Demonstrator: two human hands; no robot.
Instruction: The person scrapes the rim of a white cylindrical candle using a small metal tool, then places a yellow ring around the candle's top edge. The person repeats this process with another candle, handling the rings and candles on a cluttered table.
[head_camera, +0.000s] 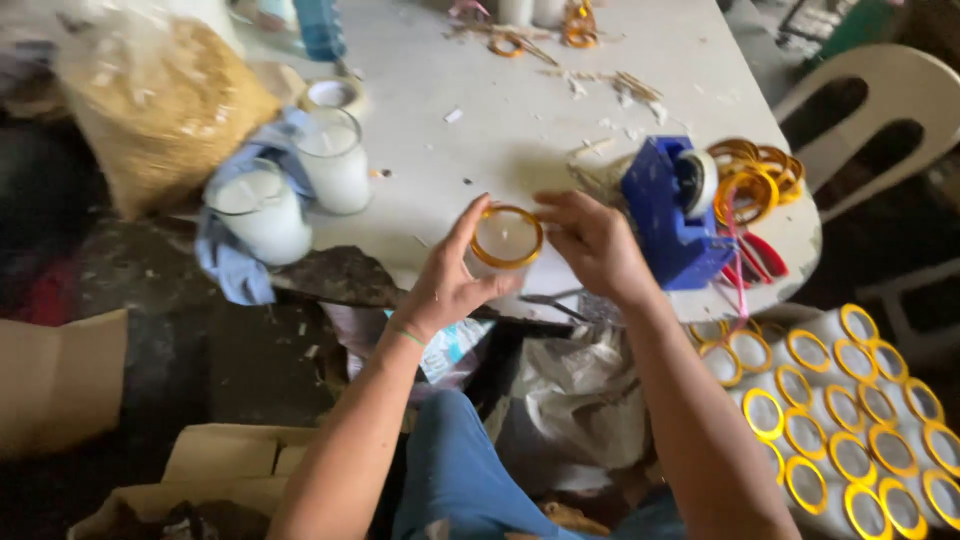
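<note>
1. The left hand (447, 285) grasps a small candle jar (506, 238) with an orange rim, at frame centre; white wax fills it.
2. The right hand (594, 243) pinches the jar's rim from the other side.
3. Two glass jars (298, 187) (wax-filled) stand upper left on the table (500, 110).
4. Many yellow-rimmed candles (850, 420) crowd the lower right.

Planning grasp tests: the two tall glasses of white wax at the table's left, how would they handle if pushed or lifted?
The two wax-filled glasses look full nearly to the brim, so probably heavy for their size. Tall and narrow, they may tip if pushed high up. The clear walls look smooth, likely slippery and breakable. The blue cloth around their bases could snag a slide.
</note>
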